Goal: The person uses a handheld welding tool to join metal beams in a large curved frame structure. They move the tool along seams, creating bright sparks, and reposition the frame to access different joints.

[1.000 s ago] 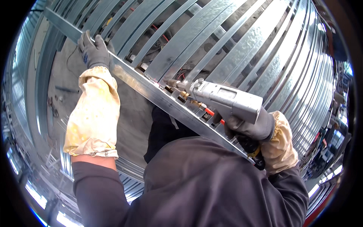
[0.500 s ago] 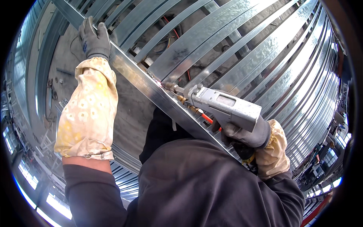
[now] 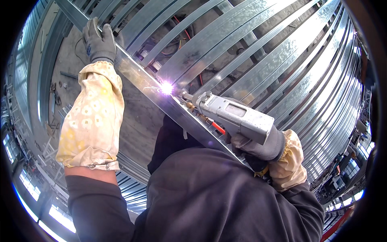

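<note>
My right hand (image 3: pixel 260 146), in a grey glove, is wrapped round the grip of a silver welding gun (image 3: pixel 250 122). The gun points up and to the left. At its nozzle a bright violet-white welding flash (image 3: pixel 165 88) burns on the edge of a long galvanized steel beam (image 3: pixel 139 82), where cross slats (image 3: pixel 193 64) meet it. The glare hides the joint. Farther up that beam, my left hand (image 3: pixel 100 45) in a grey glove rests on its edge, fingers stretched and thumb apart. Pale patterned sleeve covers (image 3: pixel 90 117) are on both forearms.
A red hose (image 3: pixel 218 128) and brass fitting run beneath the gun. Cables (image 3: pixel 177 46) lie under the slats. Concrete floor (image 3: pixel 139 129) shows left of the beam, with small scraps on it. More steel profiles (image 3: pixel 47 64) stand at the far left.
A small glow at the nozzle has become a bright flash with sparks. The gun and my right hand have shifted slightly left. My left hand stays on the beam.
</note>
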The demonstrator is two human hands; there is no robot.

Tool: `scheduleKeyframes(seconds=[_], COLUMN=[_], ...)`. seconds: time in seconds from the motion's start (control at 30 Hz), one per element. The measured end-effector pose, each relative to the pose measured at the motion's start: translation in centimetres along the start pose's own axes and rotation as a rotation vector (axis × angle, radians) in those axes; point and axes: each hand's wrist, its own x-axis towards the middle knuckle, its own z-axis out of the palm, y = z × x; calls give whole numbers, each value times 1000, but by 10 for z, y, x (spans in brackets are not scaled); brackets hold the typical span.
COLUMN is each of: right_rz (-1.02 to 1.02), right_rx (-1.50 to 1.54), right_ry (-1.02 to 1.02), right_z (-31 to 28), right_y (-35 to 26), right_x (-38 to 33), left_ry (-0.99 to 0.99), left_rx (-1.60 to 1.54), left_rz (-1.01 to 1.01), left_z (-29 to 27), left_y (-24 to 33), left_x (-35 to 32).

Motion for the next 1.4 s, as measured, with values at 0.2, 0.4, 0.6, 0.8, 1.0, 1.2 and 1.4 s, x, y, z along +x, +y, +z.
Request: scheduleKeyframes(seconds=[0.2, 0.4, 0.6, 0.8, 1.0, 1.2, 1.4], right_rz=[-7, 71, 157, 39, 15, -20, 151], right_rx=[-41, -120, 57, -64, 109, -112, 5], right_ry=[36, 7, -48, 8, -5, 55, 25], right_z=[3, 0, -1, 2, 3, 5, 5], right_y=[-1, -4, -12, -1, -2, -4, -5], right_x=[2, 2, 1, 1, 0, 3, 1], left_ry=[3, -7, -19, -8, 23, 20, 6], left_rx=[-10, 27, 5, 15, 17, 15, 31], left_rz=[-18, -17, -51, -24, 20, 30, 16], left_z=[1, 0, -1, 0, 4, 5, 5], left_y=[-1, 0, 4, 1, -2, -3, -3], left_x=[-1, -1, -1, -1, -1, -1, -1])
